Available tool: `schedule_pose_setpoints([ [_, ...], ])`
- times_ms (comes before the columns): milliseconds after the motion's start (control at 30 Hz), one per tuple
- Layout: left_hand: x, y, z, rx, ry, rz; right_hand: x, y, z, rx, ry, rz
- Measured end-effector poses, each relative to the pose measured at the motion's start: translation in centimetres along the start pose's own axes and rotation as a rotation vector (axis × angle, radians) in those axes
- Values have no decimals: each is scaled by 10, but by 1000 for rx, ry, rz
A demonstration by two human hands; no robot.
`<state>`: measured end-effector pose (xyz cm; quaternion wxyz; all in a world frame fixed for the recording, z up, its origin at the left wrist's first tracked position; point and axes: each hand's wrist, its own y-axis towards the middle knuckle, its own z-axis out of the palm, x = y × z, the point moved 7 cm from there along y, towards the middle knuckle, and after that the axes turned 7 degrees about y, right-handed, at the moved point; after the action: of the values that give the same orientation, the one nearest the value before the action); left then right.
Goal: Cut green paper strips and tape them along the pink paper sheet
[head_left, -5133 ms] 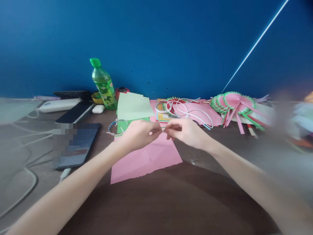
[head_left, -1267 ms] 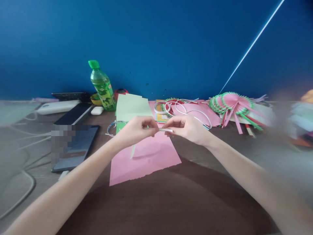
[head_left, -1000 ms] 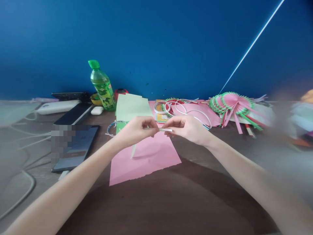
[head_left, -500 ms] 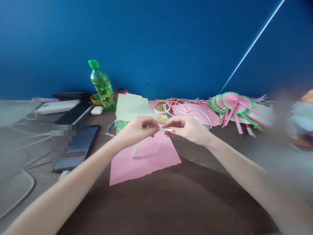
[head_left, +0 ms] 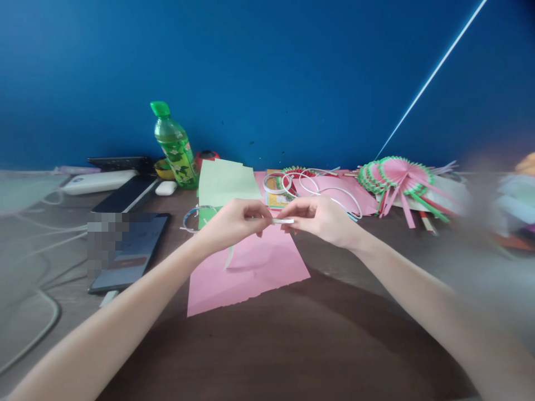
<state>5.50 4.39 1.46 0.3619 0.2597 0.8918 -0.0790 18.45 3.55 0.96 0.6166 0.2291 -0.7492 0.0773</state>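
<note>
A thin white strip [head_left: 284, 221] runs between my two hands, which are close together above the paper. My left hand [head_left: 238, 223] pinches one end between thumb and fingers. My right hand [head_left: 320, 220] grips the other end the same way, with a short bit showing past the thumb. A curled pale strip [head_left: 228, 257] hangs below my left hand. Beneath lies a pink paper sheet [head_left: 251, 284] with a ragged front edge. Behind the hands a pale green sheet [head_left: 225, 181] lies over other paper.
Left of the papers are a phone [head_left: 137, 256], white cables [head_left: 54, 312], a small white case [head_left: 166, 188] and a green-capped bottle [head_left: 175, 147]. White coiled strips [head_left: 309, 181] lie behind my hands. A folded pink-and-green paper fan ornament [head_left: 397, 175] stands at the right, near the blue wall [head_left: 267, 78].
Almost nothing differs. The hands stay in place, and the white strip between them has shifted very slightly.
</note>
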Motion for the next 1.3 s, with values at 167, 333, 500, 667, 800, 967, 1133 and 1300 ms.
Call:
schedule_pose_setpoints([
  [167,-1,0,0,6,-4,0,2,0,0,-7,-26,1],
  [333,0,0,1,16,-16,-19,1,0,0,-11,-29,9],
  [500,0,0,1,19,-23,-19,0,0,0,-2,-39,2],
  [667,0,0,1,5,-31,-19,0,0,1,4,-53,4],
  [800,0,-1,1,1,-35,-26,1,-1,1,2,-44,13],
  [967,-1,-2,1,-3,-47,-33,1,0,1,-10,-37,26],
  [1133,0,-1,0,-6,-47,-31,1,0,1,-8,-27,33],
  [1300,-1,-1,0,-3,-58,-26,1,-1,1,-2,-28,28],
])
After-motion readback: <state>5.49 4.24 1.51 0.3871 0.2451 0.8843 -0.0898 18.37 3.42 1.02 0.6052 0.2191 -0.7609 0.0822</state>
